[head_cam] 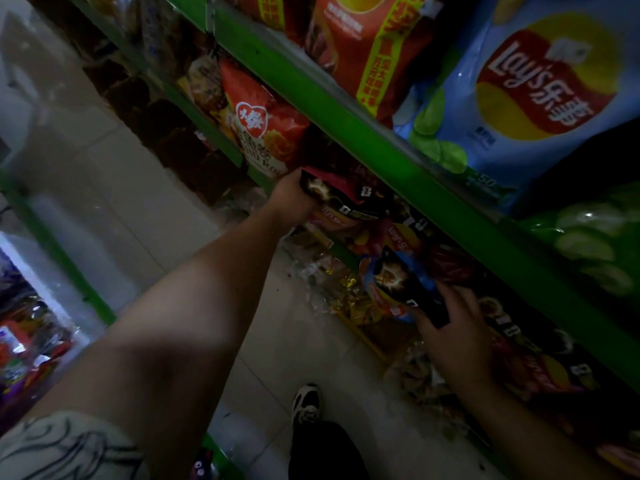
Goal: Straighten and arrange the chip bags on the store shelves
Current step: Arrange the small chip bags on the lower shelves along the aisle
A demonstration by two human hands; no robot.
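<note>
My left hand (pixel 289 199) reaches under the green shelf edge (pixel 349 129) and grips the end of a dark chip bag (pixel 341 199) in the lower row. My right hand (pixel 453 332) holds the end of another dark chip bag with a blue edge (pixel 398 282) further right in the same row. Several more small bags are packed between and behind them. An orange-red squid roll bag (pixel 266 129) stands left of my left hand. On the shelf above sit a large light blue Lay's bag (pixel 540 95) and a red Lay's bag (pixel 367 39).
A green bag (pixel 595 244) sits at the right on the upper shelf. Clear packets of snacks (pixel 339 292) fill the lowest shelf near the tiled floor (pixel 131 209). My shoe (pixel 305 403) stands on the aisle floor. Another green rack (pixel 52 265) with goods stands at the left.
</note>
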